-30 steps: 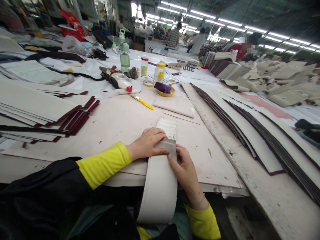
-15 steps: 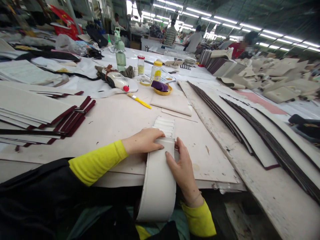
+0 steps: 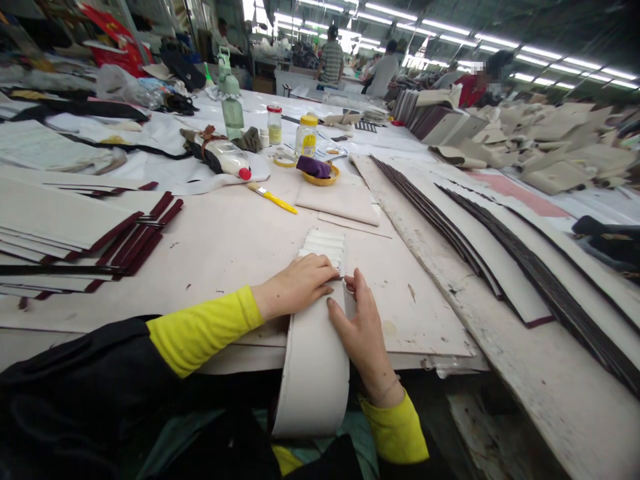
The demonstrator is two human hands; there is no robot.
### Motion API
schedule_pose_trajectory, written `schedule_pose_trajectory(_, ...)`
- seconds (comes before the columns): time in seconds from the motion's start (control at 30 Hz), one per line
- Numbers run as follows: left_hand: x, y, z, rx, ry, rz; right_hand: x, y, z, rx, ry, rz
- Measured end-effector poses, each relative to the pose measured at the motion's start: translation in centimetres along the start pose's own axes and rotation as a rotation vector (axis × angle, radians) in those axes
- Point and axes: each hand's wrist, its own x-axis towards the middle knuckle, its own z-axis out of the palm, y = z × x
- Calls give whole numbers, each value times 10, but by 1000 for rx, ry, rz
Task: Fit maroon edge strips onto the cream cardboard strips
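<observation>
A long cream strip of sheet material (image 3: 315, 373) bends over the near table edge and hangs towards my lap. Its far part lies on the work board, by a white ribbed stack of strip ends (image 3: 327, 243). My left hand (image 3: 303, 283) lies across the strip from the left, fingers together over the crosswise edge at the ribbed part and thumb just below. My right hand (image 3: 364, 330) is at the strip's right edge, its thumb on the upper face and its bent fingers beside the edge. The undersides of the fingers are hidden.
Left lie stacked cream panels with maroon edges (image 3: 110, 233); right, long dark-edged panels (image 3: 450, 240). Beyond my hands are a yellow-handled brush (image 3: 275, 199), a yellow dish (image 3: 327, 179) with purple cloth, a yellow-lidded jar (image 3: 307, 137) and a green bottle (image 3: 231, 110). People work farther back.
My left hand has slid to the right over the strip's crosswise edge, its fingers now covering more of it. My right hand stays at the right edge. The view has shifted slightly.
</observation>
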Motion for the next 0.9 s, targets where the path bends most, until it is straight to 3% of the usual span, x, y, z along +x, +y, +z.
schedule_pose_trajectory(0.47,-5,0,2,255,-11,134,3,-2,-2,-6,-23,-53)
schedule_pose_trajectory(0.73,-4,-2,5,144,33,62,10,-12,-11,-308,-115,-213)
schedule_pose_trajectory(0.9,-14,-18,-7,-22,-2,15,14,-19,-16,-436,-234,-240)
